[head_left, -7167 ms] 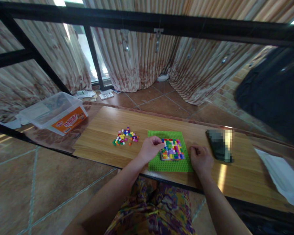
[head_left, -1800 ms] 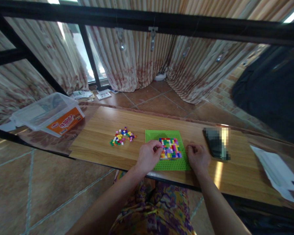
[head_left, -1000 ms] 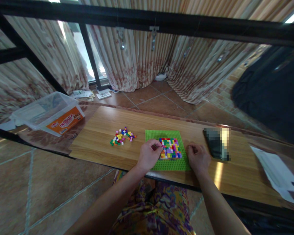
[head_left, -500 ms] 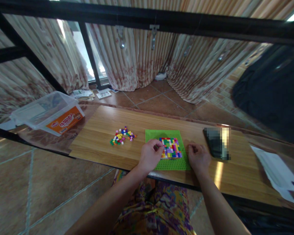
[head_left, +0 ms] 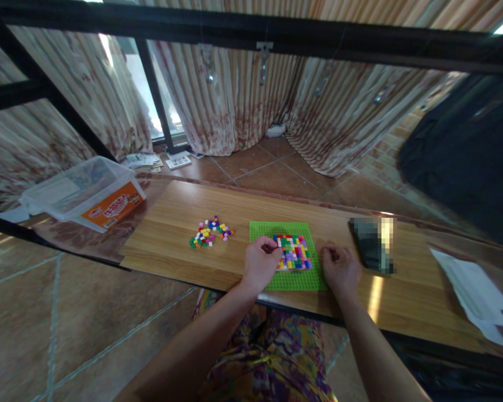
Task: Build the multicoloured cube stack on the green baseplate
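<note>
My left hand [head_left: 260, 263] is over the left part of a green studded baseplate [head_left: 257, 229]. Its thumb and fingertips are pinched together at the left edge of a square patch of small colourful toy bricks [head_left: 294, 252] on the plate. Whatever lies between those fingertips is too small or hidden to make out. My right hand [head_left: 341, 271] rests with loosely curled fingers at the plate's right edge, partly on the wooden table, and nothing shows in it. Left of the plate lies a loose heap of small toy bricks [head_left: 212, 231] in mixed colours.
A dark flat object [head_left: 364, 243], partly pixelated, lies right of my right hand on the wooden table [head_left: 163, 234]. White sheet-like packaging [head_left: 471, 290] is at the right end. A clear plastic bin [head_left: 84, 192] with an orange label stands at the left. Curtains hang behind.
My left hand has shifted very slightly, its pinched fingertips still at the left edge of the brick patch. My right hand and the bricks look the same.
</note>
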A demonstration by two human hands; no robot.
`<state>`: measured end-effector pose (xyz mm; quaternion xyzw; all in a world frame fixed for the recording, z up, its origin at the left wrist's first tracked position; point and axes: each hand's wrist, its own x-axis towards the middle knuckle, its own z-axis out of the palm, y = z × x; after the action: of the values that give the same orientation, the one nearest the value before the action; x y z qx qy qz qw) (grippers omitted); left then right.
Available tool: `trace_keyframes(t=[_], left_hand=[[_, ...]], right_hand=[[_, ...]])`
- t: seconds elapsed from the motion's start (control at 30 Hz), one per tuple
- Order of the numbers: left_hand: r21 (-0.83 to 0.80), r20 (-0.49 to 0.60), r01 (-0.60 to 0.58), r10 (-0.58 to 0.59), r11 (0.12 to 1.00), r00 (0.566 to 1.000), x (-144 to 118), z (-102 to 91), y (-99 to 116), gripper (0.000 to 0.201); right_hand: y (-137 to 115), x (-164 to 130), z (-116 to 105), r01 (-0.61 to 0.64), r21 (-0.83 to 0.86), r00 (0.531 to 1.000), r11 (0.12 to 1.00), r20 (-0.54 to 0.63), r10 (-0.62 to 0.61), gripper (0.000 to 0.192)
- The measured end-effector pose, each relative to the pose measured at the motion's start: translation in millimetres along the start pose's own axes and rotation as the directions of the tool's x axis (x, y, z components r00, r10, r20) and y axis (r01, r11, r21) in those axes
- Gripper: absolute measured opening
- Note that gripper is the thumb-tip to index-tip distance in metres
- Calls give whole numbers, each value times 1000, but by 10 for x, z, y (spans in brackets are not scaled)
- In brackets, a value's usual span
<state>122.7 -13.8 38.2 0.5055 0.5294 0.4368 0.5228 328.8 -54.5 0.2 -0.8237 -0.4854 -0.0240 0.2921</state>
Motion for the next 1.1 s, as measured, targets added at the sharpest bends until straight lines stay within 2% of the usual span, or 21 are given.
trace_keyframes(t=[0.13,0.3,0.4,0.5,0.57,0.67,0.77,0.83,0.9,1.1], left_hand=[[-24,-6,14,-14,1000,1000,14,22,-31,5],[-46,9,-26,26,999,1000,-29,-21,-85,6],[19,1,-87,87,996,996,-36,-182,-132,5],[216,-71,-162,180,963,981,26,-463,-161,5],[404,-101,-203,264,892,959,99,-664,-156,9],[690,-66,-232,380,685,923,214,-888,-116,14],[844,29,-267,455,466,890,296,-974,-76,17],[885,75,-273,462,377,884,329,-978,-66,15],[902,88,-262,447,343,890,350,-966,-69,14],[895,103,-277,441,350,892,356,-945,-105,17]], right_hand=[[-5,-1,-2,-5,-14,1000,1000,6,5,34],[24,-1,14,-10,-21,1000,1000,15,10,32],[49,5,27,-8,-18,1000,1000,11,8,32],[63,11,35,0,-22,1000,1000,12,0,33],[66,13,36,7,-29,1000,1000,9,-7,33],[62,11,30,16,-32,1000,999,3,-16,34],[48,6,15,20,-26,1000,999,1,-20,35],[37,2,4,18,-25,1000,1000,0,-18,35],[30,0,-4,20,-28,1000,999,5,-20,36],[45,5,6,17,-27,1000,1000,7,-16,36]])
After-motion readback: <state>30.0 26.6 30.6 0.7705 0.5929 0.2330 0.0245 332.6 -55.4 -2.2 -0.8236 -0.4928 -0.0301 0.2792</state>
